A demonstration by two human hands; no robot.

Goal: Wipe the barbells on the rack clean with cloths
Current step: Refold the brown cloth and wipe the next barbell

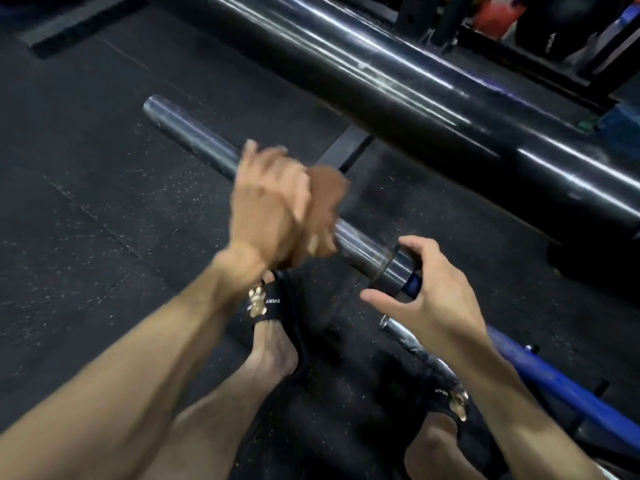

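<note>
A steel barbell sleeve (194,136) runs from upper left down to the lower middle of the head view. My left hand (266,206) is blurred and wrapped over the sleeve, pressing a brown cloth (323,202) against it. My right hand (429,282) curls around the sleeve's inner collar (388,265) near a blue band, fingers bent but spread, loosely touching the bar. A second, thick black barbell sleeve (381,81) crosses above and behind, from top middle to the right edge.
Black speckled rubber floor (86,209) lies all around. My two feet in black sandals (273,306) stand below the bar. A blue rack beam (561,382) and a chrome bar end (401,334) lie at lower right. Dark rack posts (450,19) stand at the top right.
</note>
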